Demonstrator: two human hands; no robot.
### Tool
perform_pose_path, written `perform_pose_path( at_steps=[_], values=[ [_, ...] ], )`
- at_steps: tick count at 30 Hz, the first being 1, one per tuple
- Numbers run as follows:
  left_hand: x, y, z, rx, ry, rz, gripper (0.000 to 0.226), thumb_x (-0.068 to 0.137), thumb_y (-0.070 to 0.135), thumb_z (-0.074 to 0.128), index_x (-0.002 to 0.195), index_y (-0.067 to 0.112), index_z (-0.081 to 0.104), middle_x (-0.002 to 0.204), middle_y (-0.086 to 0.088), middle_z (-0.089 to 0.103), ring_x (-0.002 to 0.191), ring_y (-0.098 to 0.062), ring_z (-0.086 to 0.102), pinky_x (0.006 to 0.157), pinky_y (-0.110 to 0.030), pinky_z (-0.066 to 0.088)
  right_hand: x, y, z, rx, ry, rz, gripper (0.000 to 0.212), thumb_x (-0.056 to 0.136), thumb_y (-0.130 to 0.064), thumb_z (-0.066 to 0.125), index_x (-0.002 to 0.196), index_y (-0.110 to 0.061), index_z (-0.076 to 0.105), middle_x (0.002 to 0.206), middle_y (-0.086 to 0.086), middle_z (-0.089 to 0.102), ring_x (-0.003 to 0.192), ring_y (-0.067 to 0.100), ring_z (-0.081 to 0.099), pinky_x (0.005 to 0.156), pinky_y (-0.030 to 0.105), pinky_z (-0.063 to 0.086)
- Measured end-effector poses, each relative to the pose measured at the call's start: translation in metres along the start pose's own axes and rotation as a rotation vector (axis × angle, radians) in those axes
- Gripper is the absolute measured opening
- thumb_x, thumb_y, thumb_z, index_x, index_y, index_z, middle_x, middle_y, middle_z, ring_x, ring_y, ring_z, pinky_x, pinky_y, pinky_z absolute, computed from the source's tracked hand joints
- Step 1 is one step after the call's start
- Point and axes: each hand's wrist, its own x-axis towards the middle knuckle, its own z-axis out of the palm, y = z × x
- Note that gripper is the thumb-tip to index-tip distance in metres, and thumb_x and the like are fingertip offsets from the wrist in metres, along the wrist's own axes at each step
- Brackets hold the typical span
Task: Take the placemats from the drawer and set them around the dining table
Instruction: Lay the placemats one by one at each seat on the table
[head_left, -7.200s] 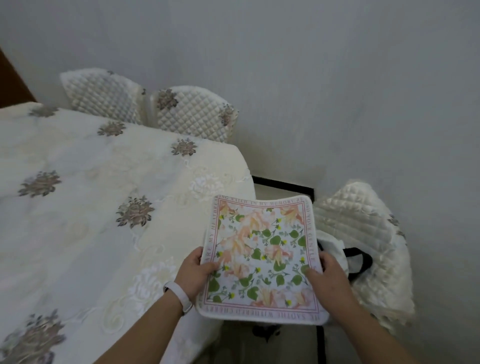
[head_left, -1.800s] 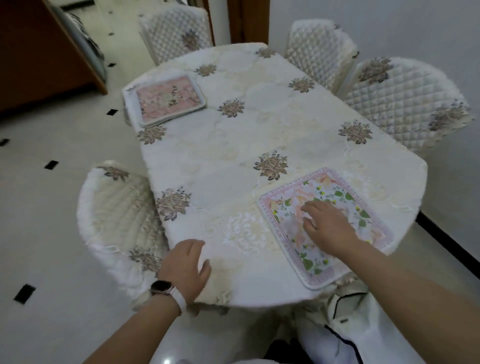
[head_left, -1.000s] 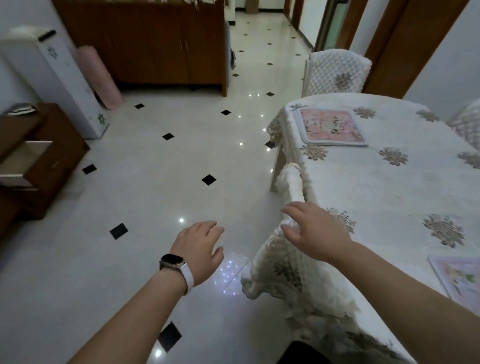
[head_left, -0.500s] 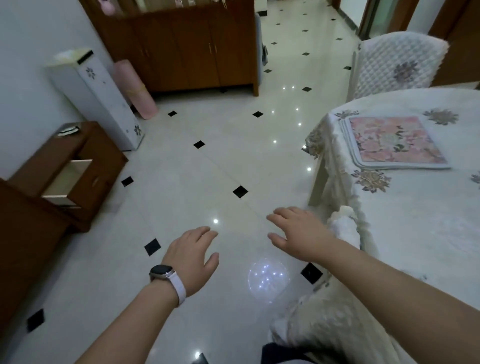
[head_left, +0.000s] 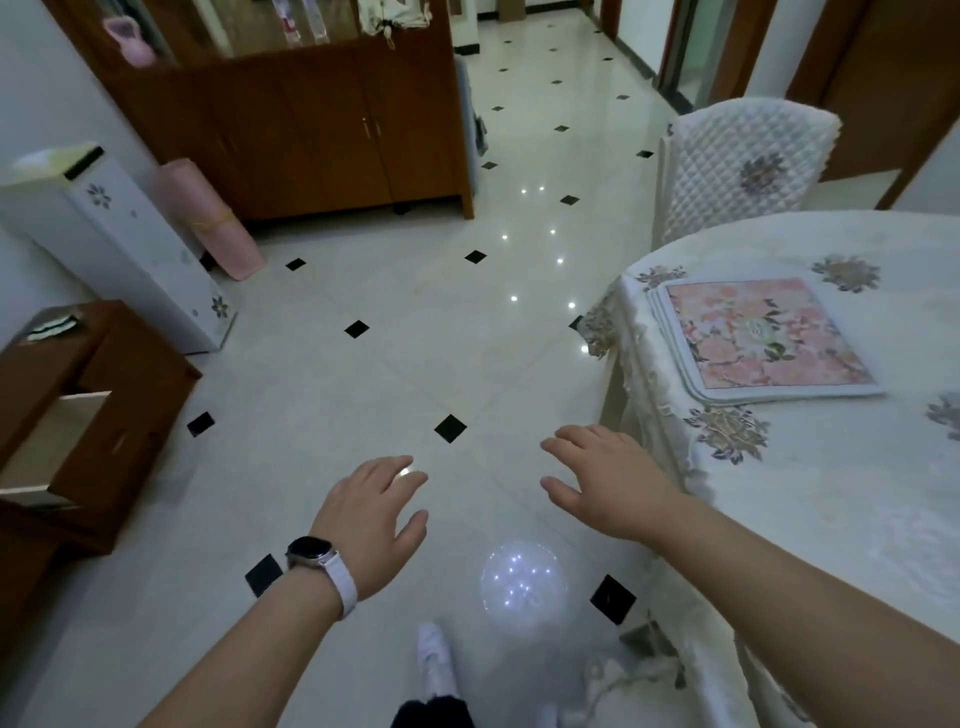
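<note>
Head camera looks down on two bare hands held out over the pale tiled floor (head_left: 363, 374), both holding nothing. The left hand (head_left: 371, 512), at about 6 o'clock in the frame, is palm down with relaxed, slightly spread fingers, and a watch (head_left: 310, 552) on a white strap sits on its wrist. The right hand (head_left: 605, 483) hovers just to the 3 o'clock side of it, also palm down, its fingers loosely extended and apart from the table edge. A white shoe (head_left: 434, 657) shows below the hands at 6 o'clock.

At 3 o'clock stands the dining table (head_left: 831, 493) under a cream embroidered cloth. A pink floral placemat (head_left: 761, 338) lies flat near its far corner at about 2 o'clock, with layered edges showing along its near side like a stack. A quilted chair (head_left: 743, 166) stands beyond it at 1 o'clock.

At 9 o'clock a low brown chest has its drawer (head_left: 122, 441) pulled out; what lies inside cannot be made out. A white floor unit (head_left: 114, 244) and a rolled pink mat (head_left: 213, 218) stand at 10 o'clock, before a wooden cabinet (head_left: 322, 130) at 11 o'clock.
</note>
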Motion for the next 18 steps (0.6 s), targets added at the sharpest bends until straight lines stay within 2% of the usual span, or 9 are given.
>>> perform_pose_path(
  at_steps=[3,7,11,14,18],
  values=[
    [0.047,-0.009,0.012,-0.028,0.005,0.075,0.042,0.08,0.042,0.048,0.109,0.017,0.066,0.121,-0.006,0.064,0.108,-0.028,0.061,0.08,-0.042,0.054,0.015,0.017,0.001,-0.007,-0.02,0.089,0.071,0.085,-0.064,0.018,0.14,-0.029,0.046,0.142,-0.006,0.048,0.13,0.019,0.043,0.103,0.036,0.037],
    [0.116,-0.025,0.028,-0.085,0.005,0.168,0.041,0.079,0.041,0.049,0.107,0.018,0.066,0.12,-0.006,0.064,0.107,-0.028,0.061,0.078,-0.041,0.054,0.048,0.037,-0.003,-0.006,-0.013,0.211,0.054,0.094,-0.057,0.039,0.139,-0.028,0.048,0.14,-0.006,0.049,0.128,0.019,0.045,0.102,0.037,0.039],
    [0.192,-0.053,0.034,-0.113,-0.028,0.257,0.043,0.077,0.043,0.047,0.107,0.019,0.067,0.119,-0.006,0.065,0.106,-0.029,0.062,0.078,-0.04,0.055,0.093,0.051,-0.017,-0.017,-0.01,0.339,0.053,0.092,-0.057,0.038,0.136,-0.028,0.049,0.135,-0.007,0.052,0.12,0.018,0.051,0.096,0.033,0.04],
    [0.249,-0.074,0.032,-0.146,-0.048,0.306,0.044,0.078,0.044,0.046,0.109,0.02,0.066,0.121,-0.006,0.064,0.107,-0.029,0.061,0.08,-0.042,0.054,0.126,0.057,-0.032,-0.02,0.006,0.415,0.048,0.094,-0.055,0.04,0.132,-0.028,0.05,0.134,-0.007,0.051,0.12,0.016,0.048,0.1,0.037,0.041],
    [0.313,-0.089,0.026,-0.145,-0.043,0.445,0.043,0.078,0.043,0.047,0.108,0.02,0.066,0.118,-0.005,0.064,0.106,-0.028,0.061,0.078,-0.04,0.054,0.158,0.062,-0.049,-0.043,0.019,0.532,0.051,0.094,-0.056,0.039,0.136,-0.03,0.047,0.138,-0.007,0.05,0.122,0.017,0.047,0.101,0.039,0.043]
  ],
)
